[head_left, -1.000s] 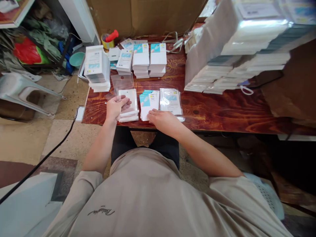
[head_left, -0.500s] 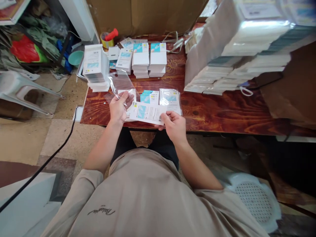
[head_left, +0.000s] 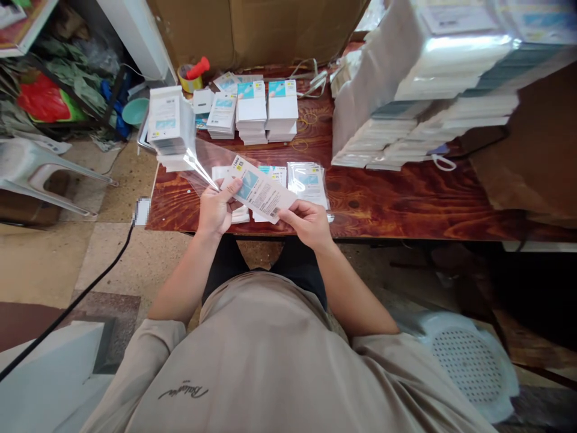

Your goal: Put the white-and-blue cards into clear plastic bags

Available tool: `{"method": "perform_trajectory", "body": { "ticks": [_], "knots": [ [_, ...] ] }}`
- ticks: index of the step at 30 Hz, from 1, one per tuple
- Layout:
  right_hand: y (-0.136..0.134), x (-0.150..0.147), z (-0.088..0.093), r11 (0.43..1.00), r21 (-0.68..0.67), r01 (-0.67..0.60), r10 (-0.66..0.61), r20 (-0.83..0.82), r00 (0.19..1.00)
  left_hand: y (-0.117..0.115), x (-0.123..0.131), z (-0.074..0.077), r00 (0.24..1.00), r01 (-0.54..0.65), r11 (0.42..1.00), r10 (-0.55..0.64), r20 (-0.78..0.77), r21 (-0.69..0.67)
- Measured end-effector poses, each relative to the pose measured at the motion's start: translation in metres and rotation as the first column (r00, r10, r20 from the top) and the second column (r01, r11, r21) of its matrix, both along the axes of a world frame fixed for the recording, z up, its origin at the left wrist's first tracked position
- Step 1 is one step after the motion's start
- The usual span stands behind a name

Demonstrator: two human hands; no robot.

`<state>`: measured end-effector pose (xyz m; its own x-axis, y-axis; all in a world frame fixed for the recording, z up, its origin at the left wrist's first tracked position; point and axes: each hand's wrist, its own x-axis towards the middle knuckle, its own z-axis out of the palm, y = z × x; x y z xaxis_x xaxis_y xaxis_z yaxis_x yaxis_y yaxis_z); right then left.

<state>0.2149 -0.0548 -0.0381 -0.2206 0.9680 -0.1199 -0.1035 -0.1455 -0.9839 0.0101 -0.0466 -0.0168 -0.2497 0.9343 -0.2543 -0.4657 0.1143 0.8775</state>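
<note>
A white printed card [head_left: 264, 191] with a blue picture slants between my hands above the table edge. My right hand [head_left: 310, 224] pinches its lower right end. At the other end, my left hand [head_left: 215, 209] grips a clear plastic bag [head_left: 206, 161], its thumb lying against the card. Whether the card's end is inside the bag or only against it, I cannot tell. Beneath the card lie blue-and-white cards [head_left: 278, 173], partly covered. To their right is a pile of cards in clear sleeves [head_left: 309, 185].
Card stacks stand along the back: a tall one [head_left: 167, 120] at left and two white-topped ones [head_left: 251, 111]. A high pile of packed bundles [head_left: 406, 78] rises at right. A tape roll [head_left: 189, 79] sits behind. A white stool [head_left: 469, 361] is at lower right.
The card has tilted, its left end swinging up to my left hand. My left thumb has come onto it, and the bag has shifted behind the card's upper end.
</note>
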Motion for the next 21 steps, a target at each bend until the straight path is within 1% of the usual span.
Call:
{"method": "perform_trajectory", "body": {
  "ticks": [2,5,7,8,10,11,12,14,15,16,17,18,19,20,21],
  "knots": [
    [0.003,0.005,0.005,1.000,0.004,0.008,-0.008,0.014,1.000,-0.006,0.003,0.004,0.998,0.056,0.998,-0.056,0.003,0.002],
    [0.004,-0.002,0.010,0.999,0.033,0.021,-0.022,0.036,0.999,-0.015,0.017,0.007,0.994,0.106,0.994,-0.106,0.005,0.021],
    [0.004,-0.010,0.010,0.992,0.121,0.039,-0.051,0.095,0.994,-0.019,0.027,0.007,0.992,0.128,0.991,-0.129,0.016,0.034],
    [0.004,-0.014,0.008,0.980,0.184,0.070,-0.097,0.139,0.986,-0.021,0.030,0.007,0.991,0.135,0.990,-0.136,0.020,0.036],
    [0.005,-0.020,0.005,0.934,0.317,0.165,-0.240,0.214,0.947,-0.022,0.033,0.005,0.988,0.152,0.988,-0.152,0.011,0.030],
    [0.006,-0.021,0.004,0.911,0.363,0.193,-0.288,0.228,0.930,-0.023,0.033,0.004,0.984,0.175,0.984,-0.175,-0.016,0.023],
    [0.007,-0.021,0.003,0.904,0.380,0.196,-0.296,0.223,0.929,-0.022,0.031,0.003,0.975,0.216,0.976,-0.215,-0.063,0.013],
    [0.009,-0.017,0.000,0.930,0.334,0.152,-0.218,0.170,0.961,-0.019,0.023,0.000,0.926,0.304,0.952,-0.303,-0.224,-0.033],
    [0.011,-0.013,-0.001,0.947,0.290,0.141,-0.185,0.130,0.974,-0.016,0.017,-0.001,0.889,0.305,0.950,-0.307,-0.340,-0.062],
    [0.014,-0.007,-0.004,0.956,0.247,0.161,-0.190,0.097,0.977,-0.013,0.009,-0.003,0.836,0.258,0.962,-0.267,-0.479,-0.085],
    [0.017,0.000,-0.007,0.951,0.216,0.223,-0.245,0.081,0.966,-0.009,0.001,-0.005,0.754,0.168,0.981,-0.190,-0.629,-0.094],
    [0.020,0.009,-0.011,0.927,0.203,0.315,-0.338,0.090,0.937,-0.005,-0.008,-0.008,0.632,0.048,0.996,-0.092,-0.770,-0.080],
    [0.023,0.018,-0.017,0.887,0.212,0.411,-0.442,0.131,0.887,-0.001,-0.017,-0.011,0.470,-0.066,0.996,-0.025,-0.882,-0.064],
    [0.026,0.028,-0.023,0.840,0.240,0.486,-0.533,0.204,0.821,0.003,-0.027,-0.014,0.314,-0.150,0.986,-0.024,-0.949,-0.074],
    [0.028,0.037,-0.030,0.804,0.280,0.525,-0.594,0.314,0.741,0.007,-0.036,-0.017,0.208,-0.196,0.974,-0.074,-0.975,-0.115]
  ]
}}
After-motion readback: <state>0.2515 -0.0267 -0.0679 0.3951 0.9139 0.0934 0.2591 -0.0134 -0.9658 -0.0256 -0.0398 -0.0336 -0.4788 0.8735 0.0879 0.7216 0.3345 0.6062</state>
